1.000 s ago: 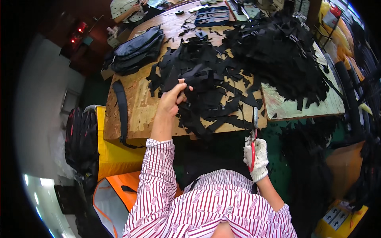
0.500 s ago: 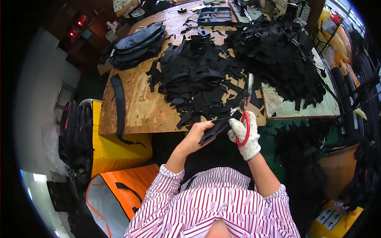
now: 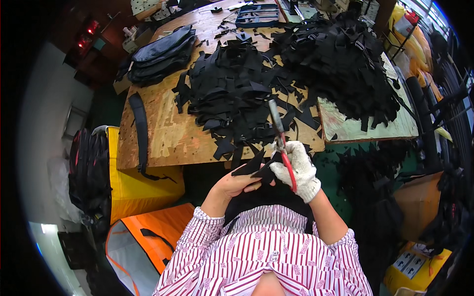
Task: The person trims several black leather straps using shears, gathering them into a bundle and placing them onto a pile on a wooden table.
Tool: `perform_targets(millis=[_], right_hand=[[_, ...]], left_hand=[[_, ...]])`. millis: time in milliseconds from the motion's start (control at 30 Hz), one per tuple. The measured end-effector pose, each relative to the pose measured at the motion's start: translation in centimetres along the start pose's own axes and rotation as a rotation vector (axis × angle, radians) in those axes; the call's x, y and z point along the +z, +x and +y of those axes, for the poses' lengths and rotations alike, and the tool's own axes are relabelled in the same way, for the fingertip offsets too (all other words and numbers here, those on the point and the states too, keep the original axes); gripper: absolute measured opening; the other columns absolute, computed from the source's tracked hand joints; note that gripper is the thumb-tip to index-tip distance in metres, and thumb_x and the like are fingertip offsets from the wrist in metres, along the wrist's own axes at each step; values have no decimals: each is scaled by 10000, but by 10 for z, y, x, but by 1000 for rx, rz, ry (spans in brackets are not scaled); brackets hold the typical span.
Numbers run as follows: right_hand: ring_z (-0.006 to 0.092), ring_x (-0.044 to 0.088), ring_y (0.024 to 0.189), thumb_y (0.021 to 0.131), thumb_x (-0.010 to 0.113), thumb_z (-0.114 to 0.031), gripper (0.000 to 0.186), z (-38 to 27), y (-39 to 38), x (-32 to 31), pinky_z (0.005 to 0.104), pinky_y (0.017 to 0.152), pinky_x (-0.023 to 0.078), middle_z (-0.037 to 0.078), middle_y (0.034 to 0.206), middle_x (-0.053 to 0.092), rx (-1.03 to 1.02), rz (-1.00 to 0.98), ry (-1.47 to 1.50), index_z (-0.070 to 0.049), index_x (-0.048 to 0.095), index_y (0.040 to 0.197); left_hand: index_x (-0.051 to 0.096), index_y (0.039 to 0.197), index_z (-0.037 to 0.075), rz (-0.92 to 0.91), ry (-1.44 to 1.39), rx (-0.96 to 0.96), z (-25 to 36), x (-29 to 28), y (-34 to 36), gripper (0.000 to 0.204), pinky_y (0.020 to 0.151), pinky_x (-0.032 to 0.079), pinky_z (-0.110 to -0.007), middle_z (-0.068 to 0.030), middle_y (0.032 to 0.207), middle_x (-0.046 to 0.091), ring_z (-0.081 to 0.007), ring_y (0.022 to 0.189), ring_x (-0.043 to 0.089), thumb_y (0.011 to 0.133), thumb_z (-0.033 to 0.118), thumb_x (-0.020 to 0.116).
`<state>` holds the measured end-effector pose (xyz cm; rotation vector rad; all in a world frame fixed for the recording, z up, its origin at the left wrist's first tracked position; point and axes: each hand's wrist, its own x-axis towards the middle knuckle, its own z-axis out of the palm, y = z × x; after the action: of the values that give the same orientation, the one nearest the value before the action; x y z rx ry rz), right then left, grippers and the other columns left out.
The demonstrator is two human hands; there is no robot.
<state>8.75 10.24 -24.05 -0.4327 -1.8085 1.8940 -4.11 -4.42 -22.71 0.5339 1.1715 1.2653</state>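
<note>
A black fabric piece (image 3: 249,165) is gripped between the fingers and thumb of my bare left hand (image 3: 231,185), in front of the table's near edge. It shows a pointed upper corner. My right hand (image 3: 302,171), in a white knitted glove, is closed around red-handled scissors (image 3: 287,166). Their metal blades point up and a little left, over loose black pieces. The gloved fingertips are at the right end of the fabric; whether they pinch it too is hard to tell. Beyond my hands spreads a heap of black fabric and webbing pieces (image 3: 229,91).
A second, taller black heap (image 3: 340,69) covers the right-hand board. At the far left lie stacked dark padded pieces (image 3: 160,54); a curved black strap (image 3: 140,130) hangs over the edge. A blue tray (image 3: 257,16) stands at the back. Yellow (image 3: 148,197) and orange (image 3: 165,224) bags sit lower left.
The scissors have swung from pointing up and slightly right to up and left. Both hands have shifted a little, and the fabric between them now shows a raised point.
</note>
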Motion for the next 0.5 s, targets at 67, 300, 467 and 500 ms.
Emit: perform_targets(millis=[67,300,467,500], right_hand=[[155,570,728,724,733,-64,437,1,-5,-2,288,664,481,79,898,553,-73,-20,-143,-47,442,1049],[302,619,800,692,781,-157,541,19,-8,10,367,712,497,146,968,594,-382,100,-483,-44,486,1131],[138,598,796,695,786,-98,594,28,-20,1,296,706,496,68,937,586,-128,89,-68,-48,441,1176],[128,594,786,691,794,-104,598,28,-25,-5,291,705,496,60,927,589,-128,76,-87,-50,438,1169]], left_hand=[[572,951,45,21,-17,-29,-5,-1,-2,129,485,287,-207,18,640,453,-53,487,336,937,142,488],[609,1064,61,290,-62,53,-11,3,-16,260,503,317,-209,45,704,501,-51,551,406,820,103,688],[513,1016,58,393,-4,245,16,-6,-13,194,442,294,-170,-67,802,629,-48,542,465,880,155,612],[513,1016,58,403,-3,251,15,-9,-13,194,442,294,-170,-67,802,629,-48,542,465,880,155,612]])
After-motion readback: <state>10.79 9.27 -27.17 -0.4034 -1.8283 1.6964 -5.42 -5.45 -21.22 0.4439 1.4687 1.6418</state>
